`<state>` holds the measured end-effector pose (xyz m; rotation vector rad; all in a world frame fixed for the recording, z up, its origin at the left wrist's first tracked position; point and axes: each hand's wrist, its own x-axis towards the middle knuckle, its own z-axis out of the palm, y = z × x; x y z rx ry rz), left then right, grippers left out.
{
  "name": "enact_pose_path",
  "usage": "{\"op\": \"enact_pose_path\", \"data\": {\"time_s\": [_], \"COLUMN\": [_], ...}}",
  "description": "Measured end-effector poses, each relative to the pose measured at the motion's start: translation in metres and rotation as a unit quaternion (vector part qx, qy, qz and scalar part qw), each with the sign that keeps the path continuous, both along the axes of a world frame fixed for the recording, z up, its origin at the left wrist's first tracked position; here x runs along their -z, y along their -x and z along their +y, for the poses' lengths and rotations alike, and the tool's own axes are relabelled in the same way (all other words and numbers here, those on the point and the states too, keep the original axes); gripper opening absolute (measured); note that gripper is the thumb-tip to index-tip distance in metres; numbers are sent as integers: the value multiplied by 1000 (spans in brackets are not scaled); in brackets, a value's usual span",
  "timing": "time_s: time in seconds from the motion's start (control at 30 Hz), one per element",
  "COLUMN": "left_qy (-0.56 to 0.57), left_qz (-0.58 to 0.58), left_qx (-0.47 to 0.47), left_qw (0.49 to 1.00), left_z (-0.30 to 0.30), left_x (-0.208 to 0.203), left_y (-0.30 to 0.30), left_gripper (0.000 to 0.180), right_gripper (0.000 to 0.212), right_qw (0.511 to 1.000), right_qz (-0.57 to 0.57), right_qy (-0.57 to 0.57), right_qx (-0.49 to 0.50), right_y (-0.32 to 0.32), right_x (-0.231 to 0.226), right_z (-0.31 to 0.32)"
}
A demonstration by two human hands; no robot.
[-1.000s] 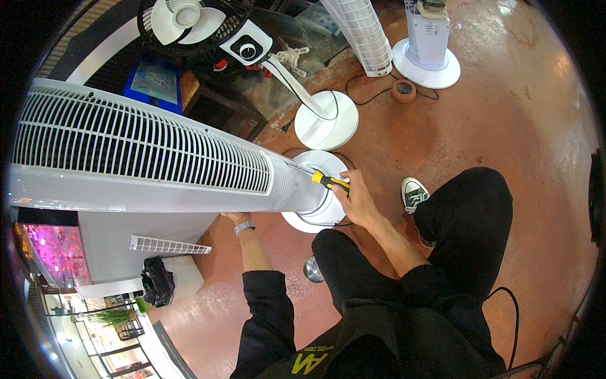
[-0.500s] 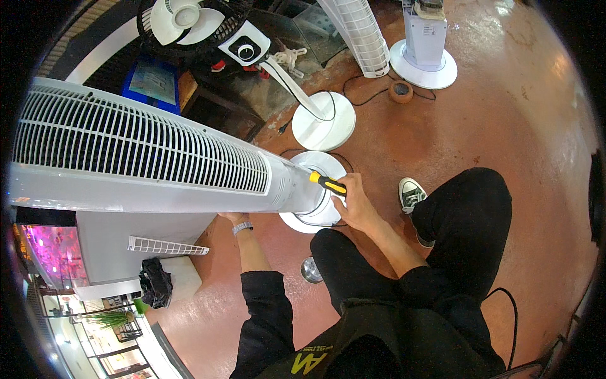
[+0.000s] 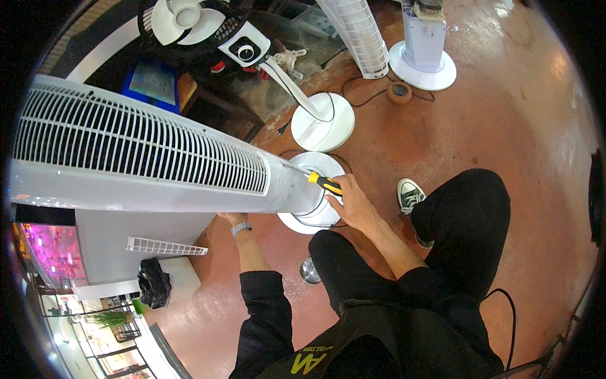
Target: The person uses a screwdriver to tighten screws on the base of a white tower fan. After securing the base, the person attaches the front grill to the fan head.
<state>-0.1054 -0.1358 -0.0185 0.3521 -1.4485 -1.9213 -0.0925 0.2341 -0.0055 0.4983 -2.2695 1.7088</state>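
A white tower fan (image 3: 221, 201) with a long slatted grille stretches from the left toward the middle, above its round white base (image 3: 293, 222). My right hand (image 3: 355, 203) is closed round the black and yellow handle of a screwdriver (image 3: 327, 184). Its thin shaft points left at the fan's lower end, near the bottom of the grille; whether the tip sits in a screw I cannot tell. At the fan's near side is my left hand (image 3: 232, 217), just beyond a metal wristwatch (image 3: 241, 227). The fan's body hides its fingers.
Beyond stands a pedestal fan (image 3: 322, 123) with bare blades, its cord trailing on the floor. Farther right are another white tower unit (image 3: 424, 47) and a small brown round pot (image 3: 399, 93). A loose white grille (image 3: 167, 246) leans at left, near a black bag (image 3: 154, 283). A metal bowl (image 3: 310, 270) lies by my knee.
My right hand and the screwdriver have shifted slightly left, toward the fan. More of the screwdriver's shaft shows now. My left hand stays in nearly the same place.
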Motion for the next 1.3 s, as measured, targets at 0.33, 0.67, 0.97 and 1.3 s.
{"op": "enact_pose_path", "data": {"time_s": [0.33, 0.67, 0.97, 1.3], "left_qy": [-12, -53, -12, 30], "left_qz": [15, -45, 17, 26], "left_qx": [-4, -24, 6, -59], "left_qw": [1000, 997, 1000, 997], "left_z": [-25, -34, -29, -10], "left_x": [25, 25, 31, 13], "left_y": [3, 4, 9, 13], "left_gripper": [57, 77, 59, 52], "right_gripper": [33, 38, 43, 47], "right_qw": [908, 949, 973, 796], "right_qz": [-402, -141, -204, -544], "right_qy": [71, -278, -101, 176], "right_qx": [-92, -39, -47, -198], "right_y": [24, 15, 32, 28], "right_x": [-7, -21, -6, -26], "right_z": [1, -10, -11, 26]}}
